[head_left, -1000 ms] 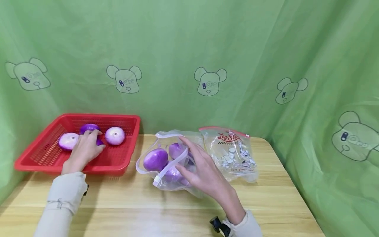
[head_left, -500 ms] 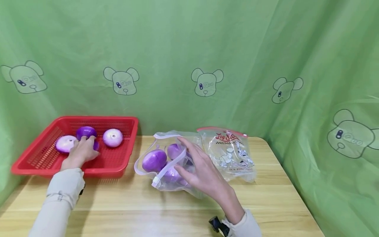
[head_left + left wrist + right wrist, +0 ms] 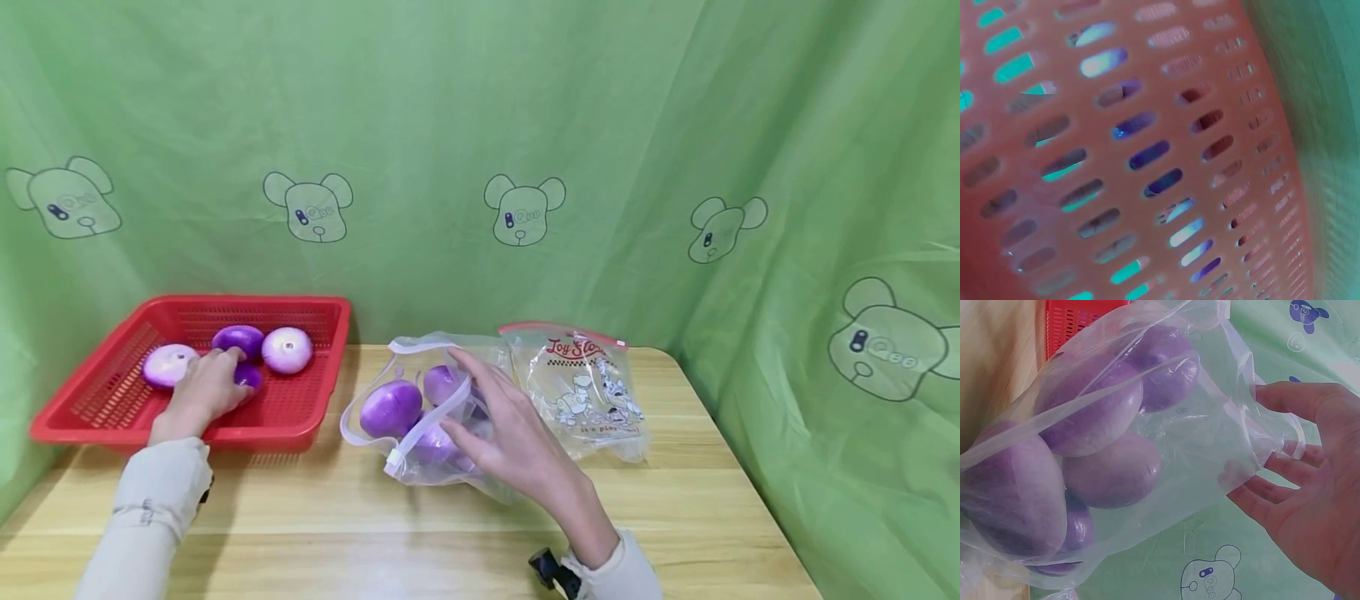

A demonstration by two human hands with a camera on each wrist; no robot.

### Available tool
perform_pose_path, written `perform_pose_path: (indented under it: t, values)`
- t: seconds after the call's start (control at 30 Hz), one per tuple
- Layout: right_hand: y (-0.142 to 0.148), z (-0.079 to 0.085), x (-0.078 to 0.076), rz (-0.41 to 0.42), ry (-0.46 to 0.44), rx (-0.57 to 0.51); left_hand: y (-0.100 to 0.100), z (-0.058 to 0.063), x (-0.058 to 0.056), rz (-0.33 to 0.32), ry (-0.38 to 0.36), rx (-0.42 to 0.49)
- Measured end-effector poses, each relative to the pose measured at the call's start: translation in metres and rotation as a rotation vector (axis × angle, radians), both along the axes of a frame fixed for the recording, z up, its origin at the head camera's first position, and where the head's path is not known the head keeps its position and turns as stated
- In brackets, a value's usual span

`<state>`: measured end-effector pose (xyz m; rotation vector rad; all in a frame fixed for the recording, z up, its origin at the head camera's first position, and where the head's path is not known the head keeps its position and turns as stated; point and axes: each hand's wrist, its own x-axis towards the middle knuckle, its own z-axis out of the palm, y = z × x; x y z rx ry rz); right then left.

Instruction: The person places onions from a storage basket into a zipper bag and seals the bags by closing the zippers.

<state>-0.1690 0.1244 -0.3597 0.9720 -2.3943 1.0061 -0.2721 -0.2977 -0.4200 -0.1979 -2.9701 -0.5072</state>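
Note:
In the head view, my left hand [image 3: 204, 390] reaches into the red basket [image 3: 340, 358] with fingers curled over a dark red onion [image 3: 247, 379], partly hidden by them. Another dark onion [image 3: 238, 340] lies just behind it. Paler onions [image 3: 288, 350] sit to the right and, as the second pale onion [image 3: 168, 365], left of the hand. My right hand [image 3: 517, 429] holds the mouth of a clear zip bag [image 3: 483, 479], thumb and fingers on its rim. Several onions [image 3: 1091, 409] fill the bag in the right wrist view. The left wrist view shows slotted basket wall [image 3: 1166, 119]; the hand is hidden there.
A second clear bag [image 3: 573, 387] with a red top strip and printed cartoon figures lies flat to the right. The wooden table [image 3: 330, 550] carries everything. A green curtain [image 3: 420, 275] stands behind and on both sides.
My left hand has drawn slightly back and lower in the basket. The rear dark onion has rolled right, up beside the pale one. My right hand and the bag stay put.

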Motion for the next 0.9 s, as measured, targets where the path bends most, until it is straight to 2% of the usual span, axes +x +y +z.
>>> perform_pose_path:
  t: [0.13, 0.27, 0.53, 0.73, 0.9]
  values:
    - [0.000, 0.000, 0.000, 0.000, 0.003, -0.005, 0.004, -0.001, 0.001, -0.045, 0.066, 0.011]
    - [0.000, -0.001, 0.000, -0.002, 0.004, -0.004, 0.010, 0.002, 0.007, -0.060, 0.116, 0.049]
    - [0.000, 0.000, 0.000, -0.011, 0.001, 0.008, 0.027, 0.013, 0.024, -0.042, 0.218, 0.188]
    - [0.000, -0.001, 0.001, -0.004, 0.002, 0.009, 0.046, 0.017, 0.041, -0.028, 0.363, 0.316]
    - [0.001, 0.000, 0.000, -0.002, -0.008, 0.016, 0.061, 0.025, 0.050, -0.039, 0.457, 0.366]
